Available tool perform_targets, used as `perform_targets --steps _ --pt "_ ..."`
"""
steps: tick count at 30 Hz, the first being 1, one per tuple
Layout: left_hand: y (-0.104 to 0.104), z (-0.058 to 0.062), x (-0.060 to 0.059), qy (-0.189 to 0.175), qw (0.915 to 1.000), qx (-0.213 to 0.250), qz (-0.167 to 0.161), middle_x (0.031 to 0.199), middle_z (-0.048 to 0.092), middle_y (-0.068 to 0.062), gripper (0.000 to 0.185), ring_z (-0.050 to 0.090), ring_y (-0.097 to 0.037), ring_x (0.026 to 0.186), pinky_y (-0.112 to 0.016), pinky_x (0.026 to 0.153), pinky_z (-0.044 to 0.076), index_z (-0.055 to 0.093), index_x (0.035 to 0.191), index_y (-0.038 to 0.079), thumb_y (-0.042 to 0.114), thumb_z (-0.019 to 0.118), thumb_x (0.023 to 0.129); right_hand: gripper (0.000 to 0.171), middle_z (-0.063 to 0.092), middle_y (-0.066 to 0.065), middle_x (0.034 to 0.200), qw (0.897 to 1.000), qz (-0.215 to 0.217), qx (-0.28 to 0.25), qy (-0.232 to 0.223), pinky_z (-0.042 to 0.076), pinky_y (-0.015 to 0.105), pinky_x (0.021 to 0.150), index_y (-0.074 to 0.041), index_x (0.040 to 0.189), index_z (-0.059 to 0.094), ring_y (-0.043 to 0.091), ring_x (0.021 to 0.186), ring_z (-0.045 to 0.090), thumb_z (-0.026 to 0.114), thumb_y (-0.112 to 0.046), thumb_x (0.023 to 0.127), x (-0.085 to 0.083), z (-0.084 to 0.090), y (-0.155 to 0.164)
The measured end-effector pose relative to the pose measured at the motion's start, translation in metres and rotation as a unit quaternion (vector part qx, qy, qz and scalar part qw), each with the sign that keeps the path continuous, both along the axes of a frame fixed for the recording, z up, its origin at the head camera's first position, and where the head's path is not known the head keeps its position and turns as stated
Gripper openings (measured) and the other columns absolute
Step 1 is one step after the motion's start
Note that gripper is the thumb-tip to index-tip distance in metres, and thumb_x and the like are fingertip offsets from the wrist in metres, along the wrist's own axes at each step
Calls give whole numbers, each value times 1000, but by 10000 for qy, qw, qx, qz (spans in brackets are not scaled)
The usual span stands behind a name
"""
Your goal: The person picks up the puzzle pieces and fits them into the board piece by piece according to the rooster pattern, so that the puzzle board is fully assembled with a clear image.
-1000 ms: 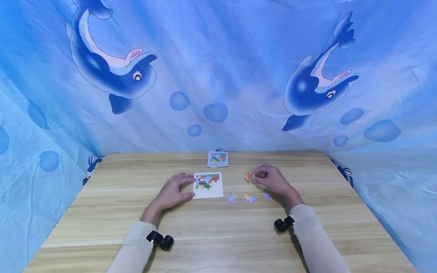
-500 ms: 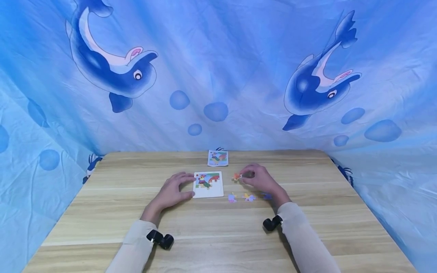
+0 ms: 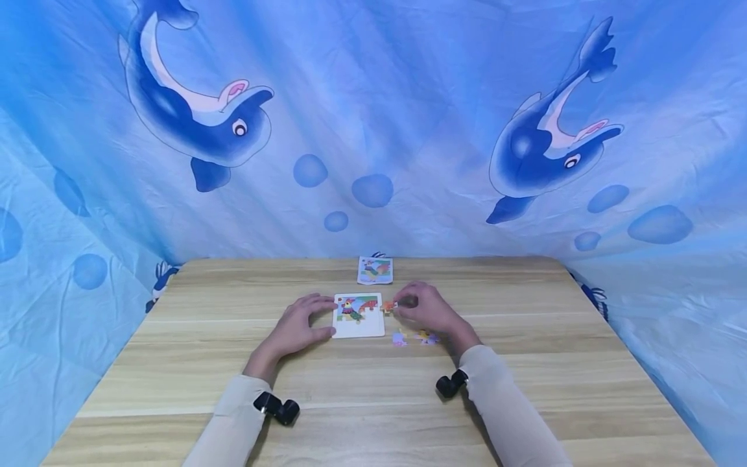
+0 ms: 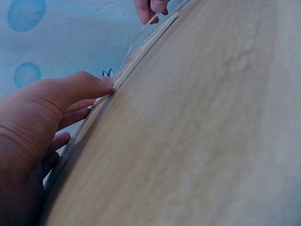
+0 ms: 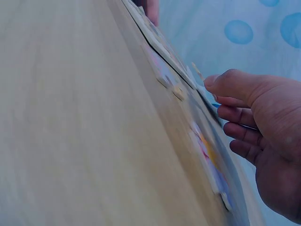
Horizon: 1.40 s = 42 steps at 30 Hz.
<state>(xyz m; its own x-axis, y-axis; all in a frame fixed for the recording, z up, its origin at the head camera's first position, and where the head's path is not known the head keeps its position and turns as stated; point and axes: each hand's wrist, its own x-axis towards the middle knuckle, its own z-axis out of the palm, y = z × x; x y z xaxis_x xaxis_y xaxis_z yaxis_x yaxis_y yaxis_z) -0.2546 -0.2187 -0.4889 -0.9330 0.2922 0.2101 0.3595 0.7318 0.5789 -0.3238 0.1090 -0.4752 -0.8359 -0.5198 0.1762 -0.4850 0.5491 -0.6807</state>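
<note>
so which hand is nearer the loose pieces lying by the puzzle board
Right. The right hand is just behind the loose pieces, pinching an orange piece. The left hand rests across the puzzle board, at its left edge.

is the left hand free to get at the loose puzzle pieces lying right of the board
Probably not easily. The left hand steadies the puzzle board at its left edge, and the loose pieces lie beyond the board's right side, near the right hand, which pinches an orange piece.

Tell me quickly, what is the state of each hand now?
Left hand: open, thumb and fingers resting on the left edge of the white square puzzle board.
Right hand: pinches a small orange puzzle piece at the board's right edge.
</note>
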Motion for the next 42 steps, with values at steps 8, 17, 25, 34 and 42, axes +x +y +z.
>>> perform_targets --steps 8,17,25,34,42 --pt "-1 -1 0 25 10000 15 5 144 52 2 53 33 -31 143 -64 113 22 61 130 24 39 73 81 17 64 -7 106 9998 185 -14 100 52 31 86 -22 101 73 11 98 57 73 -27 85 1 -5 -18" --pt "-1 0 0 36 10000 19 -8 144 52 2 54 33 -32 143 -64 113 23 61 130 24 39 73 80 21 63 -6 107 9996 275 74 27 49 36 94 -19 103 73 13 104 55 73 -30 85 5 -2 -32" --pt "-2 -1 -1 -68 10000 -27 44 145 51 3 53 31 -29 144 -62 114 22 61 131 25 40 73 81 18 64 -6 105 9998 151 159 -22 47 39 97 -20 100 73 15 105 55 74 -28 84 7 1 -37" --pt "-2 -2 -2 -65 10000 -16 58 144 51 4 53 31 -29 144 -62 114 22 61 130 26 40 73 81 20 64 -6 106 9998 106 170 9 45 41 102 -20 101 74 18 110 54 75 -29 83 6 -3 -40" --pt "-2 -1 -2 -50 10000 5 -12 145 51 4 54 31 -31 144 -63 113 22 60 131 25 40 73 81 23 62 -6 107 9998 142 162 -2 45 42 102 -19 104 74 19 111 52 75 -30 84 5 -4 -40"
